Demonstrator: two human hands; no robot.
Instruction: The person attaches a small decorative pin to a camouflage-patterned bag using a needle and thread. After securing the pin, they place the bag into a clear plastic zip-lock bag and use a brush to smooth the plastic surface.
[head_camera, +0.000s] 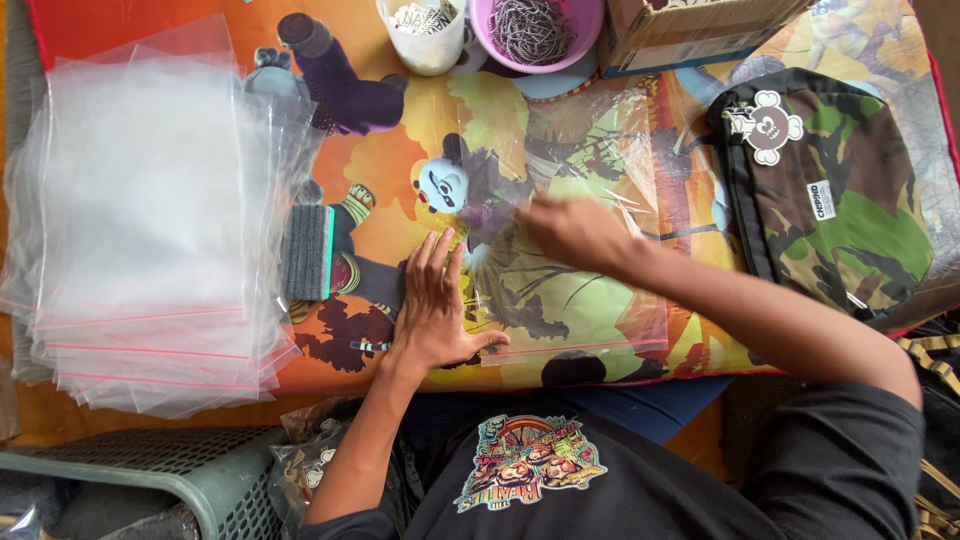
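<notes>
A clear plastic zip bag (590, 160) lies flat on the cartoon-printed table cover (400, 150) in front of me. My left hand (437, 305) rests flat, fingers spread, on the bag's left edge. My right hand (570, 232) is blurred and presses down on the middle of the same bag, fingers curled over the plastic. A thick stack of clear zip bags (150, 220) with red seal strips lies to the left. A camouflage pouch (825, 195) with a round bear-shaped tag lies at the right, inside another clear bag.
At the table's far edge stand a white cup (425, 35), a pink bowl of metal ball chains (532, 30) and a cardboard box (690, 30). A grey felt eraser block (307, 253) lies beside the stack. A green plastic basket (160, 475) sits at lower left.
</notes>
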